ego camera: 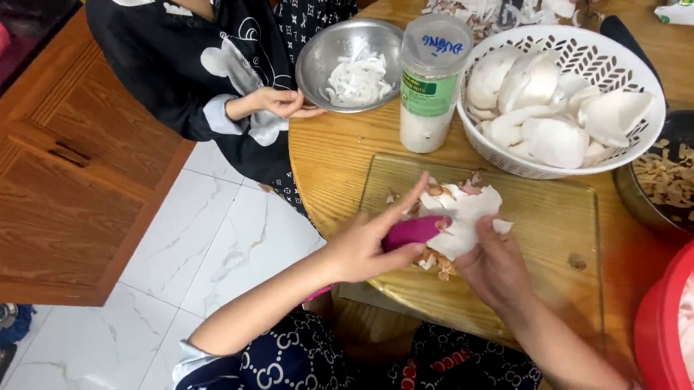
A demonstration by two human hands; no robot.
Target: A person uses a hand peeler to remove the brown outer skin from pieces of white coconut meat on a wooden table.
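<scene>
My left hand [372, 243] grips a pink-handled peeler [414, 231], its tip against a white piece of coconut flesh [463, 216]. My right hand [496, 264] holds that piece from below and the right, over a glass cutting board [556, 227]. Brown peel scraps [436, 263] lie on the board under the piece.
A white colander [640, 98] full of coconut pieces stands behind the board, with a plastic jar [431, 82] to its left. Another person's hand [281, 102] rests by a steel bowl [322, 61] of white strips. A dark bowl of peelings [679, 182] and a red basin [660, 341] sit at right.
</scene>
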